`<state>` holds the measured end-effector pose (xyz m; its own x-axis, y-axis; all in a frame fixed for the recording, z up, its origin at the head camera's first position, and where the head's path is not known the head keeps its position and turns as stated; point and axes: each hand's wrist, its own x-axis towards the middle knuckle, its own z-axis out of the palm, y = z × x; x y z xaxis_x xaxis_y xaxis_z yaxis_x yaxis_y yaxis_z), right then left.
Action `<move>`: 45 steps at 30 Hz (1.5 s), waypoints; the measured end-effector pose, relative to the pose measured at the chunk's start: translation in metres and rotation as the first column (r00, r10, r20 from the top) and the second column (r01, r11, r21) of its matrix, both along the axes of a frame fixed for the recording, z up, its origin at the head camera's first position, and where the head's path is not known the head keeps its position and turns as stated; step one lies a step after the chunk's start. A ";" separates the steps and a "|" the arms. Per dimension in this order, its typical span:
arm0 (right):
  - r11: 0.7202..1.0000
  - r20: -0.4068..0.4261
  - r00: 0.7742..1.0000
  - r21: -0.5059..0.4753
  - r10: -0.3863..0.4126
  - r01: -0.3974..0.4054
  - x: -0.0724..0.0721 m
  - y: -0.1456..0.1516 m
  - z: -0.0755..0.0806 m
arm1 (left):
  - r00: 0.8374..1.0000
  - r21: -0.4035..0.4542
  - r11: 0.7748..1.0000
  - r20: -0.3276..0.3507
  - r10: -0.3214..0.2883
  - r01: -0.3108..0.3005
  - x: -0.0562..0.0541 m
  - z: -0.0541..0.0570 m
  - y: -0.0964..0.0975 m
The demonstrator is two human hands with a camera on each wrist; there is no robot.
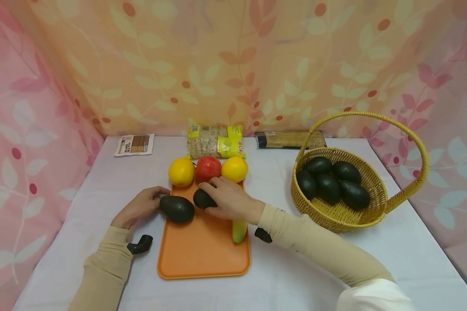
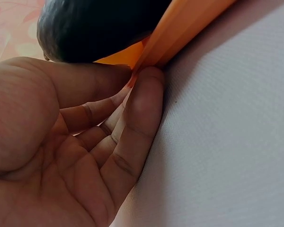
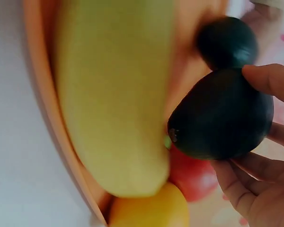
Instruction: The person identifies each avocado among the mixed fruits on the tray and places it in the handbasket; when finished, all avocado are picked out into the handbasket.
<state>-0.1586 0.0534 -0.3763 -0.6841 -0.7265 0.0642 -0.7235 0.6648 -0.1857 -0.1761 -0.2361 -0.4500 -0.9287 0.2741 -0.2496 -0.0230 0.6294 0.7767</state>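
My left hand (image 1: 143, 206) pinches the left rim of an orange tray (image 1: 202, 257) between thumb and fingers, plainly seen in the left wrist view. Beside it a dark green avocado (image 1: 177, 209) lies on the tray's left edge area. My right hand (image 1: 233, 198) grips a second avocado (image 3: 222, 116) over the tray, thumb on one side and fingers on the other. Below the right wrist is a long yellow-green fruit (image 1: 239, 232), perhaps a banana, partly hidden by the hand. At the tray's far end sit a red apple (image 1: 208, 169) and two yellow round fruits (image 1: 181, 172).
On the right stands a yellow woven basket (image 1: 301, 196) with a tall handle, holding several avocados (image 1: 328, 188). Along the back lie a white-and-brown packet (image 1: 134, 145), a yellow bag (image 1: 231, 144) and a long wrapped bundle (image 1: 286, 139). Patterned curtains surround the white table (image 1: 295, 276).
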 end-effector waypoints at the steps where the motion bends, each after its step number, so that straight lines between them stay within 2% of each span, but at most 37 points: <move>1: 0.999 0.004 1.000 -0.033 -0.005 0.006 0.000 0.003 0.004 | 1.000 0.005 1.000 0.000 0.001 -0.001 0.000 0.000 0.000; 7: 0.975 -0.086 0.993 -0.215 -0.080 0.060 0.002 0.044 0.038 | 1.000 0.055 0.998 0.016 -0.007 0.006 0.001 0.000 -0.001; 10: 0.960 -0.123 0.981 -0.254 -0.151 0.117 0.004 0.077 0.057 | 1.000 0.096 0.995 0.023 -0.007 0.005 0.001 0.001 0.000; 13: 0.944 -0.117 0.962 -0.253 -0.247 0.211 0.011 0.116 0.067 | 0.999 0.134 0.991 0.039 -0.007 0.001 0.002 0.002 0.000; 20: 0.877 -0.053 0.893 -0.220 -0.448 0.427 0.031 0.205 0.061 | 0.999 0.174 0.985 0.048 -0.022 0.013 0.002 0.005 0.003; 24: 0.851 0.001 0.861 -0.149 -0.509 0.503 0.040 0.235 0.057 | 0.999 0.155 0.988 0.039 -0.015 0.009 0.002 0.008 0.001; 26: 0.848 0.035 0.853 -0.094 -0.521 0.521 0.042 0.244 0.054 | 0.999 0.150 0.989 0.044 -0.013 0.006 0.002 0.008 0.001; 29: 0.859 0.076 0.857 -0.014 -0.509 0.512 0.043 0.254 0.048 | 0.999 0.152 0.988 0.049 -0.016 0.009 0.003 0.007 0.001; 32: 0.880 0.104 0.874 0.030 -0.474 0.473 0.042 0.258 0.039 | 0.998 0.155 0.988 0.054 -0.017 0.008 0.003 0.006 0.001; 38: 0.911 0.112 0.905 0.084 -0.411 0.404 0.039 0.257 0.025 | 0.998 0.154 0.988 0.063 -0.014 0.004 0.003 0.004 0.001; 45: 0.926 0.113 0.921 0.101 -0.373 0.363 0.036 0.255 0.019 | 0.998 0.140 0.990 0.057 -0.013 0.005 0.001 0.001 -0.001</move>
